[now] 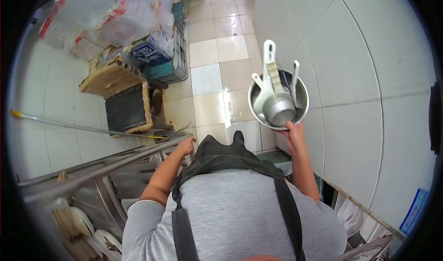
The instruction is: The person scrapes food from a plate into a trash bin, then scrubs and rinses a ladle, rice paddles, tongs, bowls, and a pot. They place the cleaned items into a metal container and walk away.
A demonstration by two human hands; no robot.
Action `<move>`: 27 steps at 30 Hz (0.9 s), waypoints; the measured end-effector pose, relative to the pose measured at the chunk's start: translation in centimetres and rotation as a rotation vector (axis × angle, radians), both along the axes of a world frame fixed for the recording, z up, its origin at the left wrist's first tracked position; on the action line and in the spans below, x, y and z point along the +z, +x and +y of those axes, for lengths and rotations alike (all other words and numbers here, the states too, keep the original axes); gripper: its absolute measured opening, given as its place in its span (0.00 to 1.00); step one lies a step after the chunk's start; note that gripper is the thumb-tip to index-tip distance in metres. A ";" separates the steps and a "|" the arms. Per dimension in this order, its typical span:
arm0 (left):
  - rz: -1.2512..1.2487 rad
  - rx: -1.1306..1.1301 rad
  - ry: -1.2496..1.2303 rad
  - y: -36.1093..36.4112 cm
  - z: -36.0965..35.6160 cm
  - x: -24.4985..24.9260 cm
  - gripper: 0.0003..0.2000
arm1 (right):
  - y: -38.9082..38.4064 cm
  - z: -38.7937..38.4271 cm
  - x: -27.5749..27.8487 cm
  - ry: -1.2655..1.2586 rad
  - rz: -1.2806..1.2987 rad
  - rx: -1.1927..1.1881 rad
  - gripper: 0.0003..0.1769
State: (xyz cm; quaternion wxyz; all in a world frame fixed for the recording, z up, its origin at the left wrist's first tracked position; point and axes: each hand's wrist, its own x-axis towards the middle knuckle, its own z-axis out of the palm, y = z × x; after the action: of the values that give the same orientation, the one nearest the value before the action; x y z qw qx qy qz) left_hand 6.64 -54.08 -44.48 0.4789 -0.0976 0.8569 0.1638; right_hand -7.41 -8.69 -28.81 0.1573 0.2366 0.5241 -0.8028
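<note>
My right hand is closed on the near rim of a round metal bowl, out in front of me on the right. Inside the bowl are a silvery metal cup, a white-handled utensil with a ribbed edge, and other white-handled utensils standing up past the rim. My left hand hangs low at my side, close to the end of a metal rail. Its fingers are loosely bent and a little apart, with nothing seen in them.
A tiled floor runs ahead beside a white tiled wall. At left stand a plastic crate, plastic-wrapped boxes and a wooden-framed black panel. A long pole leans there. Plates sit on the rack below.
</note>
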 end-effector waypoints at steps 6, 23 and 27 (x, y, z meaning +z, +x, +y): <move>0.045 0.006 0.419 -6.4 0.9 -1.4 0.29 | -14.5 -7.2 2.4 -0.024 0.084 0.076 0.30; 0.615 -0.012 0.800 -62.1 -2.2 15.6 0.28 | -32.8 -15.3 -0.9 0.313 -0.071 -0.150 0.45; 0.156 0.045 0.894 -63.4 2.2 19.0 0.36 | -32.5 -16.5 -2.0 0.236 0.006 -0.243 0.45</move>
State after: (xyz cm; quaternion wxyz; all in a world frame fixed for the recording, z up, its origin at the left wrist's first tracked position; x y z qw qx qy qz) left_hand -56.78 -51.85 -25.50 0.4043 0.1129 0.7332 0.5350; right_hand -39.91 -25.19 -30.78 0.0285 0.3126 0.5826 -0.7497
